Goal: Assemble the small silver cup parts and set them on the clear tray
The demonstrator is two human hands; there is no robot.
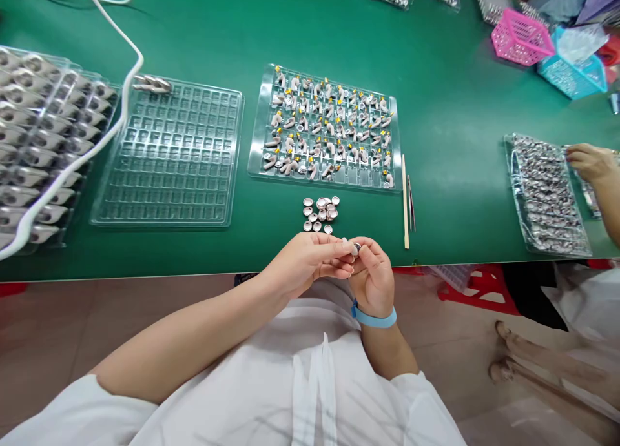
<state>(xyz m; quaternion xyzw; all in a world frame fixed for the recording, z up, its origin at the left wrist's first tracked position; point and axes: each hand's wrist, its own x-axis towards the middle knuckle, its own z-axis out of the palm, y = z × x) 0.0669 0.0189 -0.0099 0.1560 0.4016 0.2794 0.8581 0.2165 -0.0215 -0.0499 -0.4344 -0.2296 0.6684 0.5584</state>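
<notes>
My left hand [310,260] and my right hand [374,279] meet at the table's front edge, fingertips pinched together. Between them is a small round metal part [356,248] with a dark face; its details are too small to make out. A light blue band circles my right wrist. Just beyond my fingers lies a loose group of small round metal caps [321,214]. Behind these, a clear plastic tray [258,150] holds rows of small curved pale parts with yellow bits. To the right of my hands lie a wooden stick [405,204] and dark tweezers [411,202].
On the left are an unfilled clear tray [165,215], twisted metal pieces [153,84], stacked trays of grey parts [36,136] and a white cable [124,97]. A co-worker's hand [591,162] touches the right side near a filled tray [549,194]. Pink basket [522,38] and blue basket [574,75] stand far right.
</notes>
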